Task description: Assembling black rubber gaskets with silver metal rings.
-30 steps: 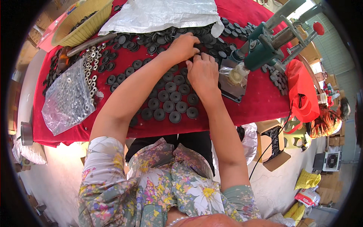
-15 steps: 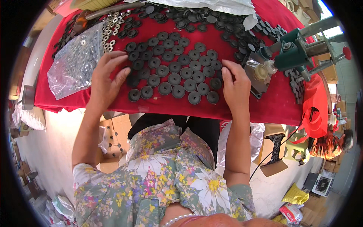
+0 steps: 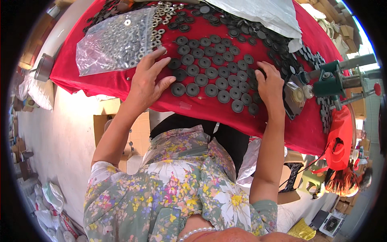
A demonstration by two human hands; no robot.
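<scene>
Many dark grey round discs [image 3: 211, 73], each with a dished face and a small centre hole, lie spread in a flat, close-set group on a red cloth [image 3: 133, 86]. At the left edge of this group, my left hand [image 3: 148, 82] is open, its fingers spread and its fingertips beside the outer discs. My right hand [image 3: 270, 86] is at the group's right edge, fingers bent and thumb apart from them, with nothing seen in its grasp. Some right-edge discs are partly hidden by it. Left of the discs lies a clear plastic bag [image 3: 115, 44] full of metal washers.
Loose metal washers [image 3: 161, 20] lie by the bag. Beyond the discs are heaps of more dark discs [image 3: 278, 50], partly under a white sheet [image 3: 266, 16]. A green clamp-like machine [image 3: 328, 82] stands at right, near a red bag [image 3: 338, 137]. Cardboard boxes [image 3: 141, 133] sit below the table.
The whole view has turned, so the table and discs appear farther right and tilted. Both hands stay at the two sides of the disc group, with no disc seen picked up.
</scene>
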